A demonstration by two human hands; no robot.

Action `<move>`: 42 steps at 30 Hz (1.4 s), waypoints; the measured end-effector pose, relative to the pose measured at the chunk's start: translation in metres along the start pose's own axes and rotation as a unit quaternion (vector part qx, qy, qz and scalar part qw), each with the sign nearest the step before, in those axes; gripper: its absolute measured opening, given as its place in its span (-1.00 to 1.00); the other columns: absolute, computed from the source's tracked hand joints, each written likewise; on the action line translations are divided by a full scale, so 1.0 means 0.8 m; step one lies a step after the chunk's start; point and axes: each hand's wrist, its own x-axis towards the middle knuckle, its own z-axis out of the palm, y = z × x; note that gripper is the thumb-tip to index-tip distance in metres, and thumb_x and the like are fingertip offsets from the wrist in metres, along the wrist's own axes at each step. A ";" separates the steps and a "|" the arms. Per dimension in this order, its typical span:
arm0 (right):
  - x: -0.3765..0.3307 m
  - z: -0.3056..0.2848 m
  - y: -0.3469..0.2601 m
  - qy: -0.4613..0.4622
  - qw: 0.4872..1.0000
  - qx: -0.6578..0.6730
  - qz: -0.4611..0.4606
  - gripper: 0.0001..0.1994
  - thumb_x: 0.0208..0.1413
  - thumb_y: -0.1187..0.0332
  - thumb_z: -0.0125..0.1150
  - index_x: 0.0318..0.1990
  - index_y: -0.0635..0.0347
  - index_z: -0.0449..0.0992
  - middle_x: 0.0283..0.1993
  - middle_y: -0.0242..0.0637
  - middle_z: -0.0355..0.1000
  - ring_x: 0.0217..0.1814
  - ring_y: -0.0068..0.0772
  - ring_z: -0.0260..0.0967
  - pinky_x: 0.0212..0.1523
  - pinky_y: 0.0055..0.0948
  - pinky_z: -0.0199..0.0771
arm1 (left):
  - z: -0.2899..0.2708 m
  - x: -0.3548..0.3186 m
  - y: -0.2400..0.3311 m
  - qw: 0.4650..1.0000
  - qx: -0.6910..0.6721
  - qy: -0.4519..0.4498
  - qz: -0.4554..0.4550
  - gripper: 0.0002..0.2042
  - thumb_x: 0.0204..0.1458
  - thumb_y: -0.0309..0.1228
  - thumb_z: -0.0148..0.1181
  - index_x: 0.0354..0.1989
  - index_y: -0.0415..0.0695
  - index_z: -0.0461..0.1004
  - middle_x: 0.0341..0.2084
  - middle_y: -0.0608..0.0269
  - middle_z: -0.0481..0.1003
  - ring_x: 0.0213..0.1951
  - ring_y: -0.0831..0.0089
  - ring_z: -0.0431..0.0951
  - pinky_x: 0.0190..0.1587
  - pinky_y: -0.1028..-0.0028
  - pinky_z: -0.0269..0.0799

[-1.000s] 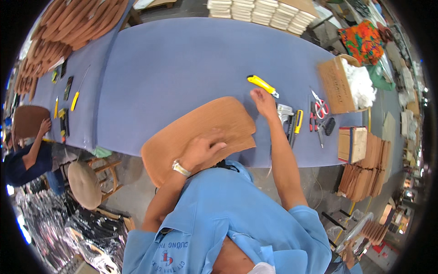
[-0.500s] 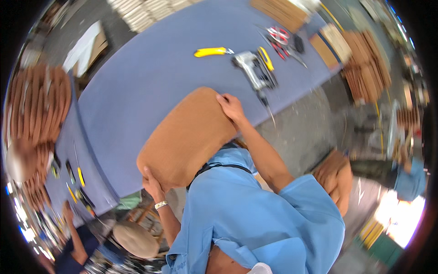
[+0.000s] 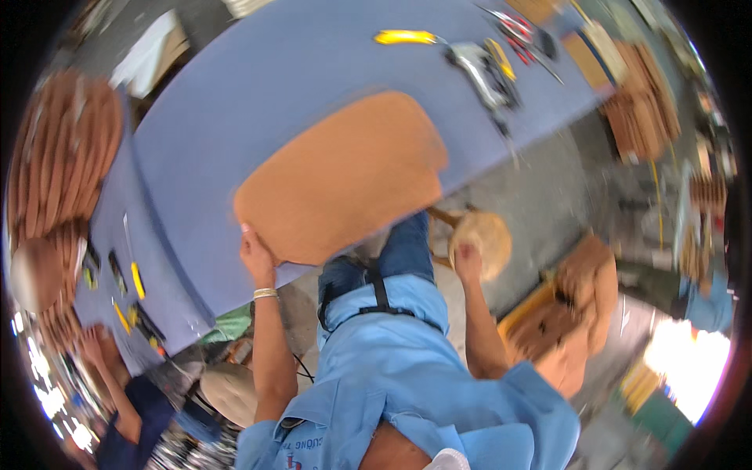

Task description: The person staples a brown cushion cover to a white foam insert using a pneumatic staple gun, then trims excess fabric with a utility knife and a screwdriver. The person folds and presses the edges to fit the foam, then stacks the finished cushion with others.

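A brown upholstered panel [image 3: 345,176] with rounded corners lies on the blue-covered table, its near side along the table's edge. My left hand [image 3: 257,254] grips its near left corner, fingers closed at the rim. My right hand [image 3: 468,262] is off the panel, lowered beside my right hip above a round wooden stool [image 3: 493,239]. Motion blurs that hand, so its fingers cannot be made out.
On the table's far right are a yellow-handled knife [image 3: 403,37], a staple gun [image 3: 478,74] and red-handled scissors [image 3: 513,27]. Brown panels are stacked at left [image 3: 66,157] and right [image 3: 638,102]. A co-worker's arm [image 3: 117,388] reaches in at lower left. A box with brown pieces [image 3: 540,333] stands right.
My right hand has let go of the panel's right side and dropped back toward my hip. The panel now lies flatter on the table, while my left hand stays at its corner.
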 end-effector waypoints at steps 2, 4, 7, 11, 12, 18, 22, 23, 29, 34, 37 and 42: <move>0.027 0.031 0.057 -0.139 0.974 -0.167 -0.068 -0.54 0.22 0.03 0.25 0.16 0.07 0.54 0.16 0.04 0.55 0.22 0.07 0.51 0.19 -0.02 0.52 | 0.000 -0.001 0.003 0.999 0.032 0.037 0.023 -0.39 0.42 0.07 0.02 0.06 -0.40 0.56 -0.07 0.14 0.59 -0.06 0.49 0.50 0.02 0.42 0.46; 0.058 0.046 0.034 -0.219 0.925 -0.302 -0.073 -0.54 0.14 0.05 0.33 0.16 -0.04 0.57 0.21 -0.07 0.55 0.36 -0.05 0.41 0.32 0.02 0.40 | 0.012 -0.004 0.015 0.995 0.062 0.072 0.043 -0.39 0.43 0.07 0.02 0.03 -0.39 0.58 -0.09 0.16 0.59 -0.07 0.52 0.49 0.00 0.43 0.46; 0.144 0.107 0.100 -0.304 0.786 -0.461 -0.277 -0.60 0.27 0.05 0.12 0.20 -0.17 0.58 0.34 -0.34 0.48 0.47 -0.21 0.29 0.51 0.30 -0.03 | 0.000 -0.007 0.024 0.993 0.100 0.059 0.034 -0.37 0.42 0.09 0.01 0.04 -0.40 0.57 -0.08 0.17 0.59 -0.08 0.52 0.50 -0.01 0.44 0.47; 0.195 0.182 0.204 -0.266 0.650 -0.540 -0.464 -0.52 0.45 -0.02 -0.15 0.38 -0.20 0.46 0.49 -0.47 0.36 0.63 -0.34 0.08 0.62 0.26 -0.32 | -0.004 -0.024 0.027 0.994 0.032 0.102 -0.025 -0.38 0.41 0.08 0.02 0.12 -0.39 0.52 -0.05 0.15 0.60 -0.06 0.50 0.53 0.01 0.43 0.49; 0.208 0.185 0.233 -0.208 0.647 -0.493 -0.543 -0.51 0.45 0.02 -0.09 0.41 -0.06 0.43 0.49 -0.42 0.37 0.62 -0.31 0.11 0.63 0.18 -0.21 | -0.003 -0.040 0.030 0.990 0.022 0.129 -0.044 -0.38 0.41 0.07 0.03 0.14 -0.39 0.51 -0.04 0.14 0.60 -0.05 0.49 0.54 0.01 0.43 0.50; 0.233 0.195 0.150 -0.356 0.658 -0.504 -0.431 -0.54 0.40 0.10 0.01 0.36 0.00 0.47 0.41 -0.35 0.42 0.54 -0.26 0.20 0.55 0.10 -0.07 | 0.010 -0.038 0.029 0.984 -0.061 0.131 -0.102 -0.43 0.42 0.03 0.03 0.18 -0.35 0.48 0.00 0.11 0.61 -0.03 0.44 0.61 0.03 0.41 0.54; 0.252 0.169 0.095 -0.400 0.700 -0.482 -0.343 -0.56 0.36 0.16 0.07 0.32 0.04 0.49 0.37 -0.31 0.46 0.48 -0.24 0.27 0.49 0.04 0.03 | 0.038 -0.042 0.050 0.973 -0.124 0.146 -0.129 -0.47 0.42 -0.02 0.06 0.12 -0.36 0.52 -0.05 0.16 0.62 -0.09 0.48 0.61 -0.01 0.44 0.53; 0.255 0.160 0.080 -0.406 0.713 -0.472 -0.324 -0.56 0.35 0.17 0.09 0.32 0.05 0.50 0.35 -0.30 0.46 0.46 -0.23 0.28 0.48 0.02 0.06 | 0.037 -0.048 0.040 0.972 -0.131 0.153 -0.119 -0.48 0.42 -0.02 0.06 0.11 -0.36 0.53 -0.07 0.17 0.63 -0.09 0.49 0.61 -0.01 0.45 0.53; 0.270 0.112 0.027 -0.434 0.765 -0.407 -0.245 -0.58 0.29 0.26 0.19 0.27 0.11 0.54 0.28 -0.23 0.52 0.38 -0.19 0.37 0.40 -0.07 0.20 | 0.021 -0.069 -0.001 0.984 -0.044 0.153 -0.079 -0.54 0.43 -0.11 0.08 0.11 -0.35 0.55 -0.12 0.26 0.63 -0.09 0.56 0.57 0.00 0.48 0.49; 0.269 0.036 -0.007 -0.456 0.803 -0.331 -0.192 -0.60 0.24 0.33 0.27 0.22 0.16 0.57 0.22 -0.17 0.56 0.30 -0.15 0.45 0.33 -0.14 0.32 | 0.032 -0.058 0.009 0.984 -0.007 0.180 -0.002 -0.55 0.44 -0.23 0.05 0.33 -0.32 0.42 0.14 0.15 0.56 0.15 0.48 0.50 0.25 0.44 0.37; 0.262 -0.034 -0.038 -0.476 0.813 -0.284 -0.179 -0.61 0.21 0.37 0.32 0.20 0.19 0.58 0.19 -0.14 0.59 0.26 -0.13 0.50 0.29 -0.19 0.39 | 0.035 -0.069 -0.003 0.978 -0.015 0.201 0.056 -0.52 0.45 -0.28 0.00 0.43 -0.29 0.33 0.36 0.04 0.41 0.36 0.39 0.36 0.43 0.35 0.20; 0.242 -0.142 -0.149 -0.583 0.768 -0.145 -0.222 -0.61 0.16 0.44 0.40 0.16 0.24 0.61 0.13 -0.08 0.63 0.19 -0.10 0.58 0.22 -0.26 0.52 | 0.045 -0.104 -0.026 0.963 -0.013 0.248 0.102 -0.51 0.47 -0.23 -0.04 0.44 -0.28 0.32 0.38 0.02 0.38 0.39 0.34 0.35 0.45 0.32 0.20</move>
